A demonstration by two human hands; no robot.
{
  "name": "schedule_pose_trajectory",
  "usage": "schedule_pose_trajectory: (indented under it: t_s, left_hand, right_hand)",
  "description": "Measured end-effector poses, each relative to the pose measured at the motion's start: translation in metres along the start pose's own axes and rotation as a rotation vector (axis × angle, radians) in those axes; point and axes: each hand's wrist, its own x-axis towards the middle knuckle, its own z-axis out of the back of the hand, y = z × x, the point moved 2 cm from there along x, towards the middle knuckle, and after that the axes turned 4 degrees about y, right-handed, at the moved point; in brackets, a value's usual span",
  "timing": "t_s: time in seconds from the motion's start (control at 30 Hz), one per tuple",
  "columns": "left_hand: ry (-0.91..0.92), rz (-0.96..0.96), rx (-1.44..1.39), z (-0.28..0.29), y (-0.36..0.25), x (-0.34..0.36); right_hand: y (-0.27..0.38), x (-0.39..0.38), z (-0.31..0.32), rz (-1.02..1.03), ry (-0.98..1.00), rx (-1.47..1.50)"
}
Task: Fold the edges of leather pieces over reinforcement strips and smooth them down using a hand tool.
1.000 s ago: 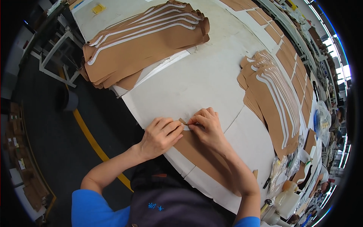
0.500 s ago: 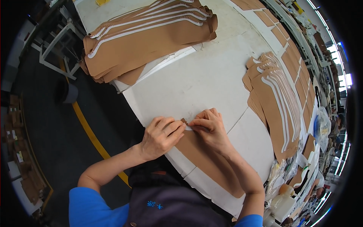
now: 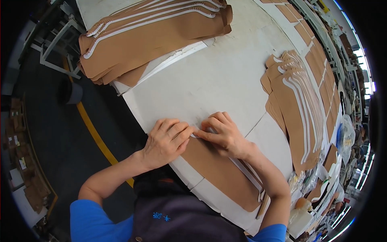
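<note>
I see the brown sheet (image 3: 219,175) lying on the pale worktable (image 3: 169,94), running from beneath the fingertips toward the lower right, between the two forearms. Its far end sits where the left hand (image 3: 166,141) and right hand (image 3: 223,135) meet. Both have bent fingers at that end, the fingertips nearly together over a bit of white edging (image 3: 194,135); I can't tell whether either one pinches the material or only presses on it. The fingers and the right palm cover most of that end from me. The white strip (image 3: 249,174) along the sheet's right side disappears upward under the right hand.
</note>
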Motion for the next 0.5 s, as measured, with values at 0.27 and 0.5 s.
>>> schedule_pose_trajectory:
  t_s: [0.27, 0.5]
  left_hand:
    - [0.046, -0.024, 0.054, -0.003, -0.002, -0.002]
    - [0.036, -0.041, 0.097, -0.001, -0.004, -0.006]
  right_hand:
    - [-0.011, -0.008, 0.008, -0.22, -0.07, 0.301]
    - [-0.013, -0.015, 0.003, -0.087, -0.066, 0.14]
